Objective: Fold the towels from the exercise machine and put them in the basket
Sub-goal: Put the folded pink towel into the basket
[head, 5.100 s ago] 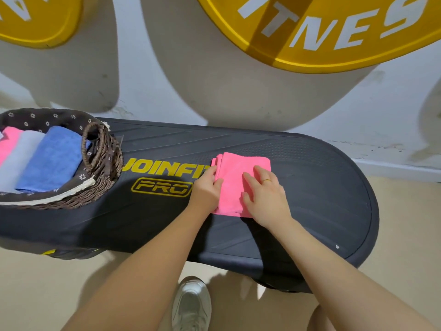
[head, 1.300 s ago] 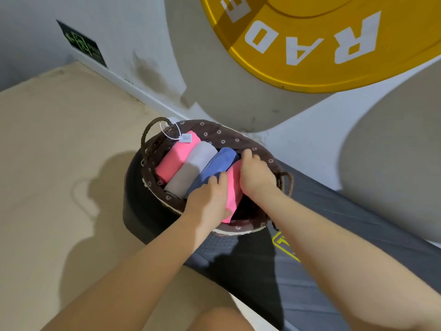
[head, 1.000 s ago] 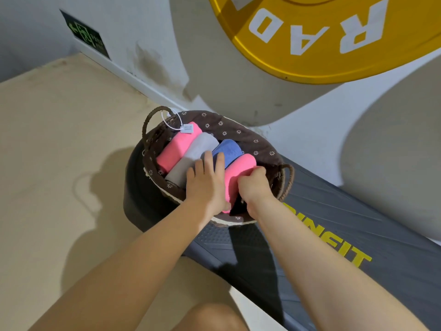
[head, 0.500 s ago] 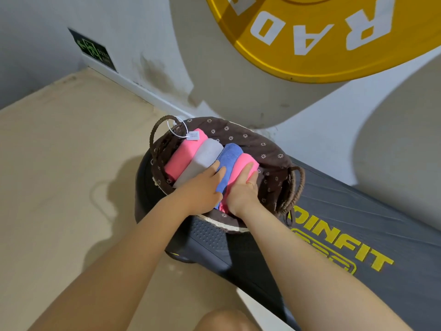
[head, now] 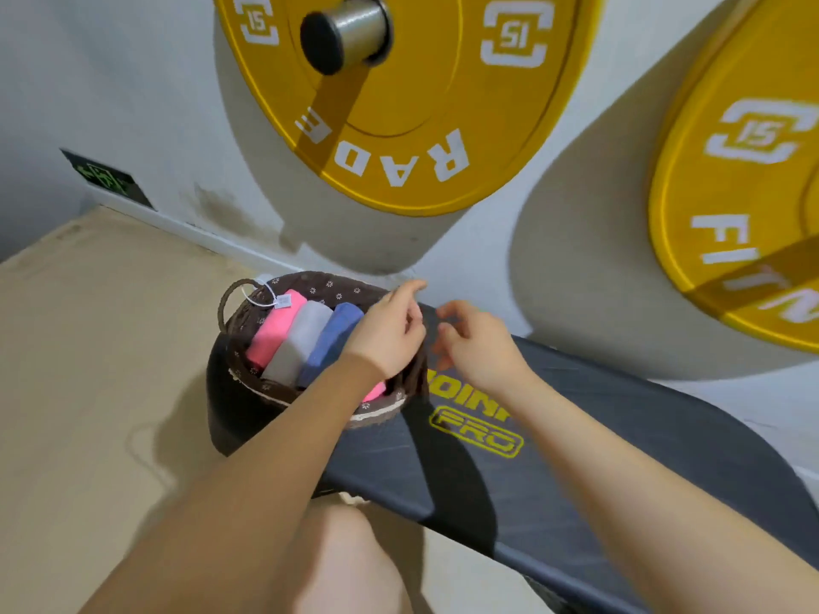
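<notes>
Gym wall behind; basket (head: 310, 283) holds four towels. Left hand (head: 388, 332), right hand (head: 476, 343) loosely curled, empty. Risk: sleeve-level bump tips basket off bench (head: 620, 436) end.

Bare forearms, no sleeves; bare knee below.

I count four folded towels, two pink (head: 275, 331), one grey (head: 298, 344), one blue (head: 331, 343), in one brown wicker basket (head: 248, 394), two yellow weight plates (head: 399, 104), two bare hands (head: 388, 332).
</notes>
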`<move>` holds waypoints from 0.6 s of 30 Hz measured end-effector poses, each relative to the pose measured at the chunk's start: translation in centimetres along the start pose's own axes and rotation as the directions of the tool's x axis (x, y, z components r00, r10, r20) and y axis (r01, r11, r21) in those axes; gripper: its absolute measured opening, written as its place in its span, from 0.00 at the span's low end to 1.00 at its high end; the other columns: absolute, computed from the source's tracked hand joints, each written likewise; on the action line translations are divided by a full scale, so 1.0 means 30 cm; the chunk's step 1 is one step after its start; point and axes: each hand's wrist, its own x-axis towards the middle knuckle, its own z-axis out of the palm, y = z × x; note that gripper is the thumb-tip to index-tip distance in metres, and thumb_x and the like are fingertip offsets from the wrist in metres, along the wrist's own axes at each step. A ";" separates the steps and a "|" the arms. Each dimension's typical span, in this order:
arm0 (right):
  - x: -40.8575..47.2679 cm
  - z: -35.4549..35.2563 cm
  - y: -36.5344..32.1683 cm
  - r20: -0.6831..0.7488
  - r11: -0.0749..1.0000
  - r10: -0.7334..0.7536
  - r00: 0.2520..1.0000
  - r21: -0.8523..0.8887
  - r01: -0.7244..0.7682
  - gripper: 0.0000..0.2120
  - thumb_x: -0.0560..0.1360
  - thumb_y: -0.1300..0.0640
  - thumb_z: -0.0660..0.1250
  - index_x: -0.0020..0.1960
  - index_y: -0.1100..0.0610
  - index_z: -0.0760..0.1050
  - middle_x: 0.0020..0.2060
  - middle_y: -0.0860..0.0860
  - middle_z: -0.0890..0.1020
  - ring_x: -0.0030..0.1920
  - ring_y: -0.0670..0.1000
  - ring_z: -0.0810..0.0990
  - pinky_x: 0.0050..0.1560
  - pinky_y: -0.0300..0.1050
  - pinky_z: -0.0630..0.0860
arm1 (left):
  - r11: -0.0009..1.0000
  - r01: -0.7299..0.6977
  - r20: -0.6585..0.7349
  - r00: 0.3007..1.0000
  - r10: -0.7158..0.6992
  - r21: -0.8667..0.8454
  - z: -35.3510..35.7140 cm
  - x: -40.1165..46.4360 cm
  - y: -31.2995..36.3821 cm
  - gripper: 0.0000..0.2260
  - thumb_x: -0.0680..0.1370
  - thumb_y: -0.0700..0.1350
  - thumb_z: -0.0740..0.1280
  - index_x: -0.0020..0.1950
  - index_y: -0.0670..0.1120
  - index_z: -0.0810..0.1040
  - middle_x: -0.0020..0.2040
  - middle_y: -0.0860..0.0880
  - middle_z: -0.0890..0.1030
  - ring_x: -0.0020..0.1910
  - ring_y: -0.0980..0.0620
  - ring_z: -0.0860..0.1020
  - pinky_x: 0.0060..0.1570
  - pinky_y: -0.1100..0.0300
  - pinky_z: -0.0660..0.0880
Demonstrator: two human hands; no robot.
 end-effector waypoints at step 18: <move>-1.051 -1.187 -0.453 -0.051 0.711 0.668 0.742 0.337 -0.617 0.06 0.77 0.58 0.57 0.49 0.57 0.72 0.39 0.53 0.81 0.33 0.47 0.77 0.35 0.39 0.73 | 0.904 -0.427 0.692 0.656 0.299 0.014 -0.374 -0.263 1.561 0.11 0.79 0.42 0.58 0.59 0.45 0.74 0.55 0.45 0.79 0.46 0.50 0.73 0.44 0.63 0.67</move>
